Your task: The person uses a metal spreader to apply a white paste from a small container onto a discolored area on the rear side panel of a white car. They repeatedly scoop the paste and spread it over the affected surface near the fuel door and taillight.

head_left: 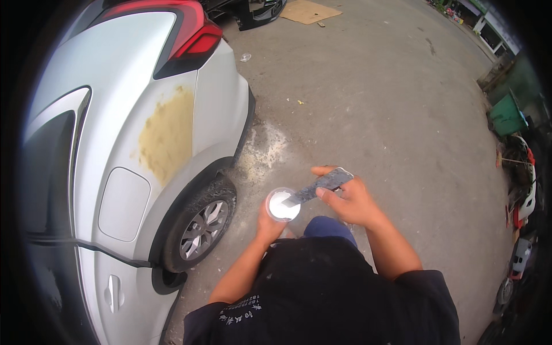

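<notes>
My left hand (269, 225) is wrapped round a small clear plastic cup (286, 218) of white liquid or paste. In my right hand (352, 201) is a flat grey scraper (322, 187), stained and strip-shaped, pinched between thumb and fingers. Its lower end dips into the cup at the white surface. To the left stands a white car (135, 98). On its rear side panel, between the tail light and the wheel arch, is a yellowish-tan filler patch (169, 135) with ragged edges.
The rear wheel (204, 230) and the fuel flap (125, 204) are near my left arm. Pale powder (261, 152) is scattered on the concrete by the bumper. Flattened cardboard (307, 11) lies farther off. A green bin (507, 115) and assorted parts line the right edge.
</notes>
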The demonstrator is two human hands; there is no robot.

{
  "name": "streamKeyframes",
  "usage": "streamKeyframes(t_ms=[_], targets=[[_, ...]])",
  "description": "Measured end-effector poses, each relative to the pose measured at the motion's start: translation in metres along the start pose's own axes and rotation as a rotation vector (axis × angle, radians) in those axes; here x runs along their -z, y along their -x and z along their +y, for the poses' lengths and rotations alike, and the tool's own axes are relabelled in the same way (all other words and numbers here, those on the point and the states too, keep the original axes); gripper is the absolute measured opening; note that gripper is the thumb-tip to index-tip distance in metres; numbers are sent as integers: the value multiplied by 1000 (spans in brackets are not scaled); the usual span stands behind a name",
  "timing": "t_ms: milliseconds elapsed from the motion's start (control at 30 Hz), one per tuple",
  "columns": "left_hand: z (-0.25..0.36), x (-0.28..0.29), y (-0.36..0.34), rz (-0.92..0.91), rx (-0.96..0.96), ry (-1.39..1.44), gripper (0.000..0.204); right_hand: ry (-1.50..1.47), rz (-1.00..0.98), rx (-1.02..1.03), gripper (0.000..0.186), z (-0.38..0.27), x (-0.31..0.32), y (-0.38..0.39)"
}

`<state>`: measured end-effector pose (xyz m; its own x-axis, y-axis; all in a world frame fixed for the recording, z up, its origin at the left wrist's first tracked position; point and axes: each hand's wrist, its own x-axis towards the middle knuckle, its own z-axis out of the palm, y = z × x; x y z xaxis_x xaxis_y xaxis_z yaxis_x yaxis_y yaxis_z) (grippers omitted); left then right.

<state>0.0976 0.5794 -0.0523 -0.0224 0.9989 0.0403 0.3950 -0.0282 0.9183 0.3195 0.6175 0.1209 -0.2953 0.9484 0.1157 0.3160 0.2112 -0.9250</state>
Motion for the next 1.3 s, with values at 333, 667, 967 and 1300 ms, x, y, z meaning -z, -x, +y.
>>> streamKeyframes(t_ms=[333, 667, 967, 1300], targets=[[-14, -19, -78, 87, 58, -83, 71, -42, -252, 71, 38, 35, 30, -134], [21, -135, -205, 414, 343, -100, 78, -80, -525, 16, 36, 108, 146, -294], [62, -173, -279, 618, 299, -182, 83, -100, -682, 257, 37, 110, 195, -396], [59, -157, -310, 711, 399, -249, 84, -266, -738, 305, 41, 110, 193, -442]])
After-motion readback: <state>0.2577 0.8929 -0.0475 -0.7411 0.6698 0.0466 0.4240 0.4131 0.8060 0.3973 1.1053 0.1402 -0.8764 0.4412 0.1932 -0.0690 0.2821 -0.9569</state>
